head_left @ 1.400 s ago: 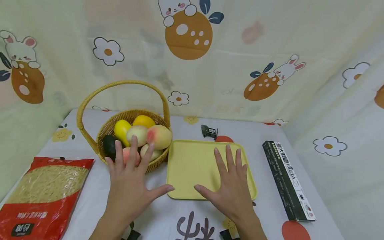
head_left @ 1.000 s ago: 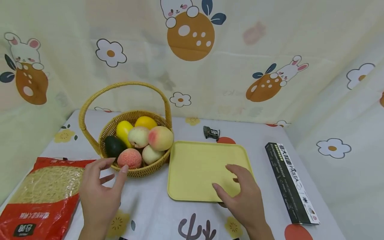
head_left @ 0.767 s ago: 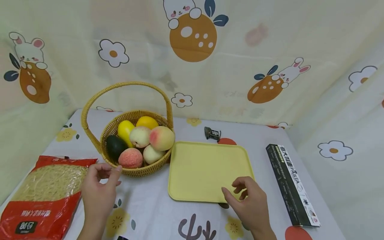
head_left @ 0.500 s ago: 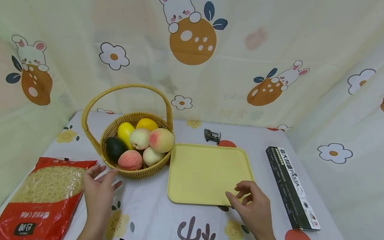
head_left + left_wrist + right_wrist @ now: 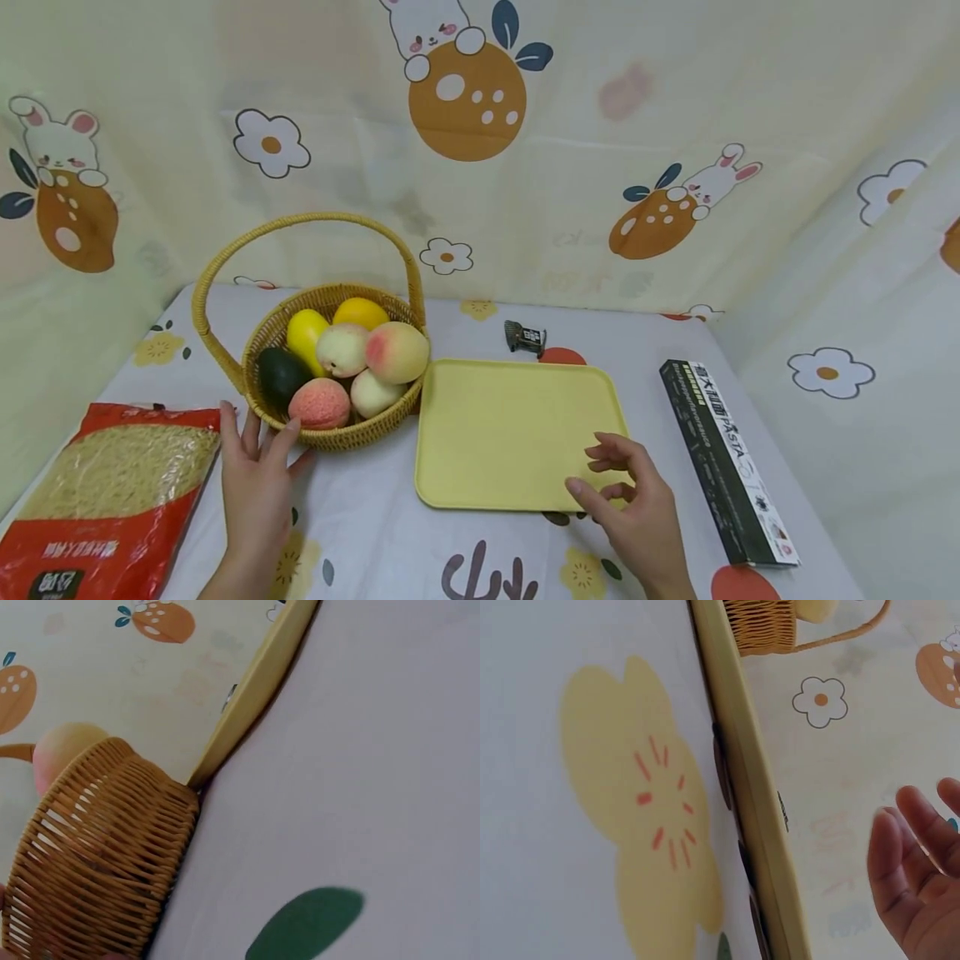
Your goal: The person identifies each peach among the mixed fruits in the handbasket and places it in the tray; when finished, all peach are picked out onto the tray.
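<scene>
One round, woven basket [image 5: 358, 437] sits toward the worktop's [image 5: 375, 508] back-left corner; the left hand [image 5: 257, 487], spread and gripping nothing, is at its near wall. The right hand [image 5: 637, 502], loosely curved, empty, hovers by the smooth rectangular tray [image 5: 502, 433].

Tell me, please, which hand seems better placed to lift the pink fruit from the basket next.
Probably the left hand: it is at the near side of the basket, close to the pink fruit. The right hand is farther off, by the near right corner of the yellow tray.
</scene>
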`<act>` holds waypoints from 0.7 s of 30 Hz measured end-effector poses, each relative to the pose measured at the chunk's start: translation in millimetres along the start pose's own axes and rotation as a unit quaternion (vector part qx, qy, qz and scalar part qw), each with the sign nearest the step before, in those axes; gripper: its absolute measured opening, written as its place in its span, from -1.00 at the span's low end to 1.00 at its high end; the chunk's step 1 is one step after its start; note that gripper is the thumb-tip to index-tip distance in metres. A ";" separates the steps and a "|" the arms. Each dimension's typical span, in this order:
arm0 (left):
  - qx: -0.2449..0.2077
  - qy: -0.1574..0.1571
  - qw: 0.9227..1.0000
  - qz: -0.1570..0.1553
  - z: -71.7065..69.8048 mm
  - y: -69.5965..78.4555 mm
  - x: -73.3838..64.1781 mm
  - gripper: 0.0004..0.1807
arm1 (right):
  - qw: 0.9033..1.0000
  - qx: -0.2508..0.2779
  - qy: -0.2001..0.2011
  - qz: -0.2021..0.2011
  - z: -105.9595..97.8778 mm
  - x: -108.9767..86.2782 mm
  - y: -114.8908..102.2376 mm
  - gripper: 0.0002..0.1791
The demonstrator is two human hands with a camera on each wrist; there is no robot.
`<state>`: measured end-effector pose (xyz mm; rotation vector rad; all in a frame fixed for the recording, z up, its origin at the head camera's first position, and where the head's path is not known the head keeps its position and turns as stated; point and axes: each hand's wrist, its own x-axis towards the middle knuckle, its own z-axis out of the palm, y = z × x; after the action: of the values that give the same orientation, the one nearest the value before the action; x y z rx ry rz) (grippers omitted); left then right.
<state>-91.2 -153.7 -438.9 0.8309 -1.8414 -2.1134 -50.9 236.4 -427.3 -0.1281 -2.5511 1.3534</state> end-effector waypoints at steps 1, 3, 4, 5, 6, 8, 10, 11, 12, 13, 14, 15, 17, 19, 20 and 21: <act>-0.004 0.002 1.000 0.000 0.1 -0.9 0.6 0.00 | 1.000 0.000 -0.010 0.002 -0.2 0.2 -0.6 -0.34; -0.008 0.007 1.000 -0.005 -0.5 -2.2 1.5 -0.03 | 0.999 0.008 -0.034 0.007 -0.8 0.4 -1.4 -0.28; -0.008 0.008 1.000 -0.009 -0.9 -2.5 1.9 -0.06 | 0.999 0.016 -0.045 0.010 -1.2 0.4 -1.6 -0.24; -0.010 0.008 1.000 -0.014 -1.3 -2.9 2.4 -0.09 | 0.998 0.025 -0.057 0.014 -1.6 0.2 -1.7 -0.21; -0.015 0.008 1.000 -0.020 -1.8 -3.1 2.9 -0.11 | 0.997 0.034 -0.067 0.019 -2.1 0.0 -1.8 -0.18; -0.027 0.006 0.999 -0.028 -2.6 -3.3 3.5 -0.12 | 0.994 0.059 -0.085 0.028 -3.2 -0.5 -1.9 -0.12; -0.038 0.005 0.999 -0.033 -3.4 -3.1 3.7 -0.12 | 0.991 0.081 -0.096 0.035 -4.1 -1.0 -2.1 -0.09; -0.042 0.005 0.999 -0.034 -3.6 -3.0 3.8 -0.12 | 0.990 0.091 -0.099 0.038 -4.6 -1.0 -2.2 -0.08; -0.045 0.006 0.998 -0.034 -3.8 -2.8 4.0 -0.11 | 0.989 0.099 -0.101 0.040 -4.8 -0.9 -2.5 -0.08; -0.045 0.007 0.998 -0.035 -4.0 -2.7 4.2 -0.11 | 0.988 0.107 -0.103 0.041 -5.0 -0.8 -2.8 -0.08; -0.045 0.009 0.998 -0.035 -4.0 -2.6 4.4 -0.11 | 0.987 0.112 -0.104 0.043 -5.0 -0.8 -3.2 -0.09; -0.044 0.011 0.998 -0.035 -4.0 -2.6 4.8 -0.12 | 0.987 0.116 -0.105 0.045 -4.8 -0.7 -3.5 -0.09; -0.042 0.014 0.998 -0.034 -3.7 -2.8 5.8 -0.12 | 0.986 0.122 -0.107 0.047 -4.3 -0.7 -3.8 -0.10; -0.037 0.017 0.999 -0.034 -3.3 -3.0 7.0 -0.12 | 0.986 0.124 -0.103 0.044 -3.7 -1.1 -3.5 -0.12; -0.036 0.019 0.999 -0.033 -3.1 -3.2 7.5 -0.12 | 0.987 0.124 -0.099 0.041 -3.6 -1.3 -3.2 -0.12; -0.036 0.020 0.999 -0.033 -2.9 -3.5 8.1 -0.12 | 0.987 0.123 -0.093 0.038 -3.5 -1.6 -2.9 -0.13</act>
<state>-95.5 -159.6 -444.7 0.9220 -1.7309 -2.1712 -48.4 237.3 -423.3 -0.0560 -2.5197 1.7726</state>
